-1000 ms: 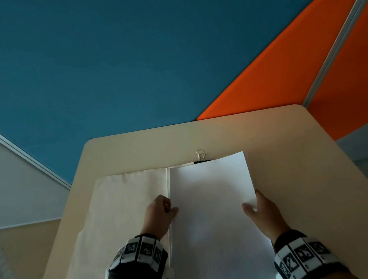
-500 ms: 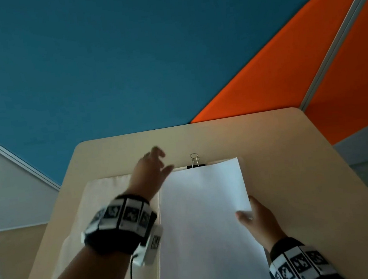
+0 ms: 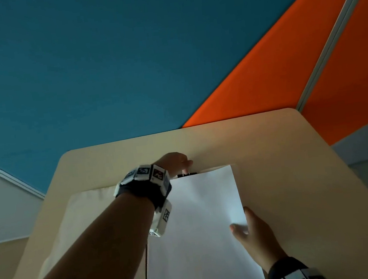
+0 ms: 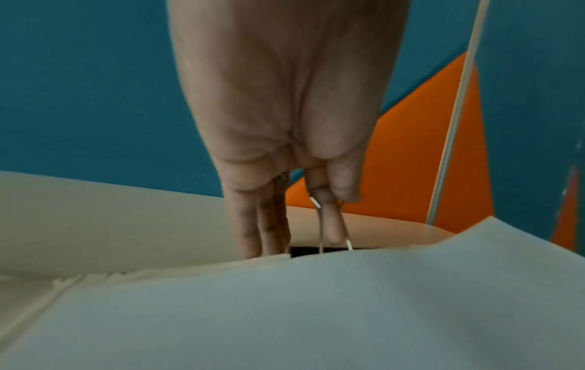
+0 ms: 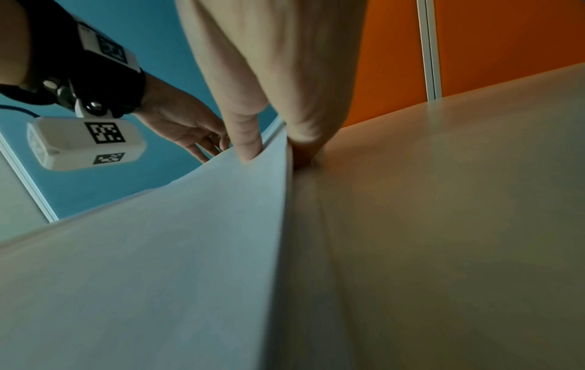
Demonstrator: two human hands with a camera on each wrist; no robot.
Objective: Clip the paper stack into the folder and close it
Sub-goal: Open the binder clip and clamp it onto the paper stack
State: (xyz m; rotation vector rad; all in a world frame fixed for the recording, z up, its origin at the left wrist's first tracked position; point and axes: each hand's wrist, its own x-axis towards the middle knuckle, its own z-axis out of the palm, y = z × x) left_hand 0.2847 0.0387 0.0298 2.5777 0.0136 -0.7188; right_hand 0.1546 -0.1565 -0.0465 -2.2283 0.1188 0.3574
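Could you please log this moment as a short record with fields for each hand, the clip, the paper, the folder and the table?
left hand: at the far edge of the paper, thumb and finger on the clip's wire handles
right hand: pinching the paper's right edge
clip: black, at the paper's far edge
paper: white stack on the folder's right half
folder: open, flat on the table
table: beige, rounded corners

black wristbands (image 3: 159,193), white marker tiles (image 3: 144,172)
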